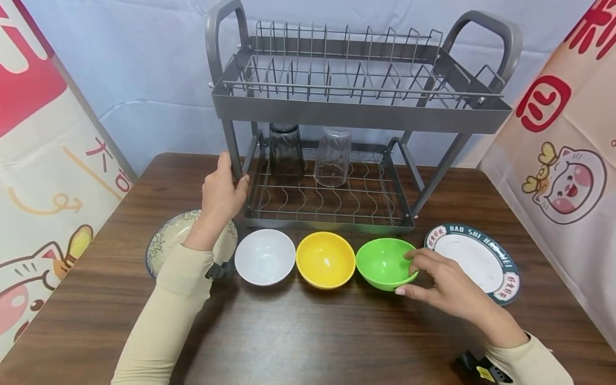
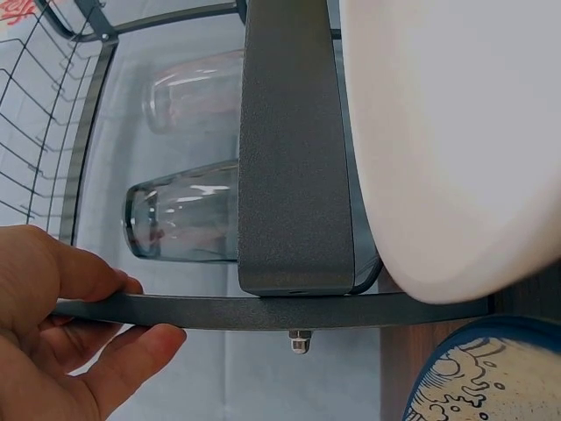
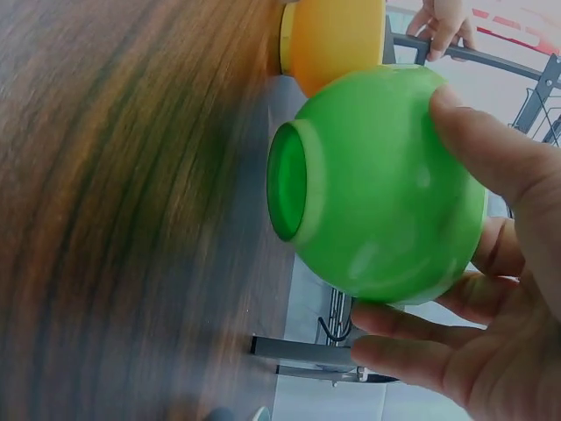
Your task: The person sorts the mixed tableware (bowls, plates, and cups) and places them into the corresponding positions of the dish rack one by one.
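Observation:
My left hand [image 1: 222, 191] grips the left front post [image 1: 231, 144] of a grey two-tier dish rack [image 1: 356, 115]; the left wrist view shows its thumb and fingers around the bar. At the front right, my right hand [image 1: 445, 280] pinches the rim of a green bowl [image 1: 385, 262], thumb outside. The hollow underside of the green bowl's foot [image 3: 287, 182] shows in the right wrist view, so it is raised or tilted off the table. A yellow bowl [image 1: 325, 260] and a white bowl [image 1: 265, 258] stand upright in a row to its left.
On the rack's lower tier stand a dark glass [image 1: 286, 152] and a clear glass [image 1: 333, 158]. A patterned plate [image 1: 161, 243] lies under my left forearm. A green-rimmed white plate [image 1: 474, 259] lies behind my right hand. The wooden table [image 1: 289, 342] extends in front.

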A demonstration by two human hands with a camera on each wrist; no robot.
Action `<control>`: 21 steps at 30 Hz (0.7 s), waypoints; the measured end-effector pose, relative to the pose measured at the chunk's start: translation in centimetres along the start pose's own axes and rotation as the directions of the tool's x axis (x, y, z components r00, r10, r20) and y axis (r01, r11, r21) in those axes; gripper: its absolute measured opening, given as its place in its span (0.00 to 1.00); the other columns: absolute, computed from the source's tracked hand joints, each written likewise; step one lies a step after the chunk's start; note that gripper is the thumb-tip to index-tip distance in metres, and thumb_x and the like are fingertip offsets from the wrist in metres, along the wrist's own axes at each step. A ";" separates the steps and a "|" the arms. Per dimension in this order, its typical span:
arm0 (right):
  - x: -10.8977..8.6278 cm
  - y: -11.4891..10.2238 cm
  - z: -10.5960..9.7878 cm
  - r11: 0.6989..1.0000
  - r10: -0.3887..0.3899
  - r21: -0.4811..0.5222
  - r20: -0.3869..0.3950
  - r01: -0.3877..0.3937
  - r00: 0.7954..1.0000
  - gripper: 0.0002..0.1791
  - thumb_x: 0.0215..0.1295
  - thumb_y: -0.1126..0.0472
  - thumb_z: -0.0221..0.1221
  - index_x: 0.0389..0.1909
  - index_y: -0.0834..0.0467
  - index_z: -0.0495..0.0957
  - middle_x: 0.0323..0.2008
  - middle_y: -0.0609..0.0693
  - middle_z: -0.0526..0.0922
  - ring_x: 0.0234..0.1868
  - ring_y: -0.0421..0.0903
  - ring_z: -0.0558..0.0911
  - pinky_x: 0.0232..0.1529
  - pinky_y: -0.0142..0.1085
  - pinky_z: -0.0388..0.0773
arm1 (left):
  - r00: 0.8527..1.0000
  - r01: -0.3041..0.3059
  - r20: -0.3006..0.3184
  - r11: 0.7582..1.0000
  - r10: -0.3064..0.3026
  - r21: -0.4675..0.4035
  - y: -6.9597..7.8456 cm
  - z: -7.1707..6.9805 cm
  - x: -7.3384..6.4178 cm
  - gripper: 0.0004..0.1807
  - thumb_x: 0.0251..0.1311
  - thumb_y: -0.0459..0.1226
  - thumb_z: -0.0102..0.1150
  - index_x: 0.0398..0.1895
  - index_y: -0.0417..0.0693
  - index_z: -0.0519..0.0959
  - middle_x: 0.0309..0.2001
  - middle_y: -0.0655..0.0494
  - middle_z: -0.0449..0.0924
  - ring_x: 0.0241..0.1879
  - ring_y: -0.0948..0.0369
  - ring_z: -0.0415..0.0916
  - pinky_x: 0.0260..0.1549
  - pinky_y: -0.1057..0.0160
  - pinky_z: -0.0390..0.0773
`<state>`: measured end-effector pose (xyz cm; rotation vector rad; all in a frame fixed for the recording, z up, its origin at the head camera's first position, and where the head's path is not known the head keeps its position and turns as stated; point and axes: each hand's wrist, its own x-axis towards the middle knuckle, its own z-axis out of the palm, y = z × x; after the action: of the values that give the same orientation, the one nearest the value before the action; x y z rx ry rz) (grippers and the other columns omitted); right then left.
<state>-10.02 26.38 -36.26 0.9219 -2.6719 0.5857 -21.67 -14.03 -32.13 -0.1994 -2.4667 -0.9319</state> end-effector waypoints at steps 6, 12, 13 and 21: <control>-0.1 0.3 0.1 0.999 -0.051 0.010 -0.053 0.052 0.997 0.19 0.36 0.49 0.72 0.26 0.47 0.73 0.35 0.41 0.74 0.35 0.40 0.74 0.35 0.31 0.71 | 1.000 -0.013 -0.005 1.000 0.013 0.000 -0.1 0.1 0.0 0.12 0.62 0.33 0.54 0.43 0.40 0.63 0.28 0.42 0.77 0.29 0.45 0.77 0.26 0.49 0.73; -0.1 0.1 -0.2 0.997 -0.061 0.043 -0.063 0.064 0.996 0.20 0.36 0.48 0.72 0.26 0.46 0.71 0.32 0.37 0.68 0.32 0.37 0.68 0.32 0.26 0.64 | 1.000 -0.012 -0.009 1.000 0.012 -0.004 -0.1 0.0 0.0 0.11 0.62 0.33 0.54 0.42 0.40 0.63 0.27 0.43 0.77 0.29 0.45 0.77 0.26 0.49 0.73; -0.1 0.0 -0.3 0.997 -0.058 0.042 -0.061 0.061 0.996 0.20 0.37 0.49 0.72 0.26 0.47 0.71 0.32 0.37 0.68 0.32 0.37 0.67 0.31 0.26 0.64 | 1.000 -0.010 -0.008 1.000 0.010 -0.005 -0.1 0.0 0.0 0.12 0.62 0.33 0.54 0.42 0.40 0.63 0.27 0.43 0.77 0.29 0.46 0.77 0.26 0.49 0.73; 0.1 -1.0 -1.5 1.000 -0.025 0.010 -0.078 0.026 0.997 0.22 0.34 0.52 0.76 0.26 0.47 0.72 0.33 0.36 0.68 0.36 0.37 0.65 0.35 0.27 0.62 | 1.000 -0.014 -0.009 1.000 0.014 -0.008 -0.1 0.1 0.0 0.12 0.62 0.33 0.54 0.43 0.40 0.63 0.28 0.42 0.77 0.30 0.45 0.77 0.27 0.49 0.73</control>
<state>-9.27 26.29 -34.65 0.9157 -2.5865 0.6180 -21.74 -14.07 -32.27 -0.2143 -2.4510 -0.9354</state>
